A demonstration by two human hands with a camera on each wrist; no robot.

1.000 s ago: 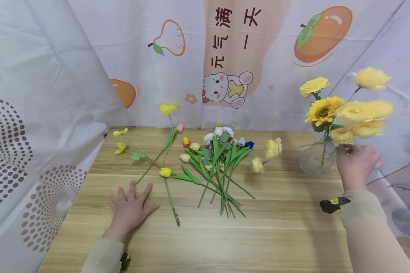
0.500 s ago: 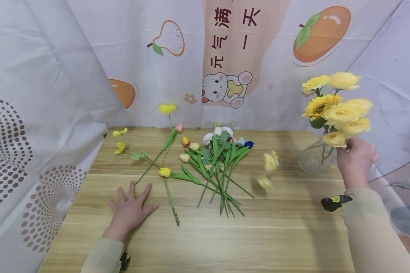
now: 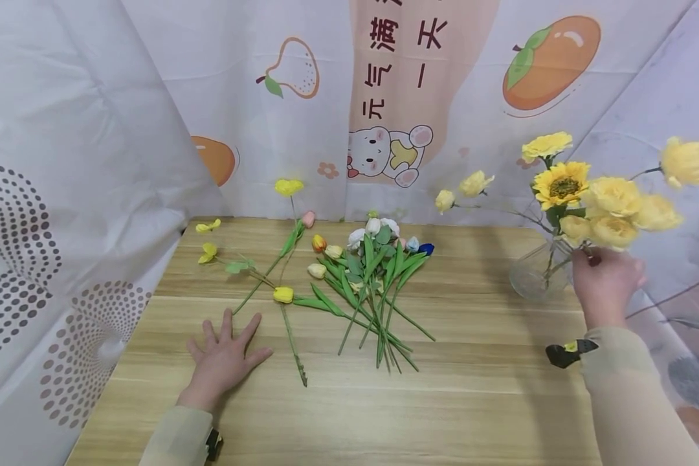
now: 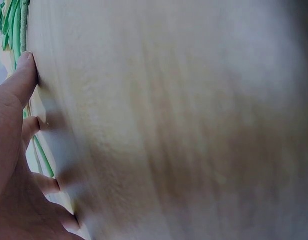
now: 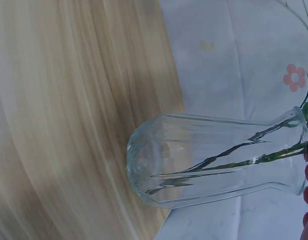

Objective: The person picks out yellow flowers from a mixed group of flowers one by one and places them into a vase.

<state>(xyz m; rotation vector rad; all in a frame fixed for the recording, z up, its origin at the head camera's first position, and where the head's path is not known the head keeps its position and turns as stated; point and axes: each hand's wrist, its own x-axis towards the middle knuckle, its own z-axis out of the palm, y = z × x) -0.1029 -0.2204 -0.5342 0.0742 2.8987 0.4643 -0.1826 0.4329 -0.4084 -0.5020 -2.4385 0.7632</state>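
Observation:
In the head view my left hand point(image 3: 218, 362) lies on the table with its fingers spread. The left wrist view shows its fingertips point(image 4: 28, 65) touching the wood, with green stems beyond. At the right, my right hand point(image 3: 606, 285) pinches a yellow flower stem at the mouth of a clear glass vase point(image 3: 527, 275); the exact grip is partly hidden by the blooms. Yellow roses point(image 3: 614, 196) and a sunflower point(image 3: 564, 186) stand above the vase. A thin branch with two yellow buds point(image 3: 474, 184) sticks out to the left. Stems point(image 5: 233, 164) show inside the glass in the right wrist view.
Mid-table lies a bunch of artificial tulips and white flowers point(image 3: 378, 272), stems toward me. Near my left hand are a yellow tulip point(image 3: 283, 295), a pink tulip point(image 3: 308, 219) and small yellow flowers point(image 3: 208, 253). A printed curtain point(image 3: 303, 149) hangs along the back.
The branch with two yellow buds dipped toward the table, then swung up and back. One yellow rose swung inward, then out to the right. My left hand has stayed in place.

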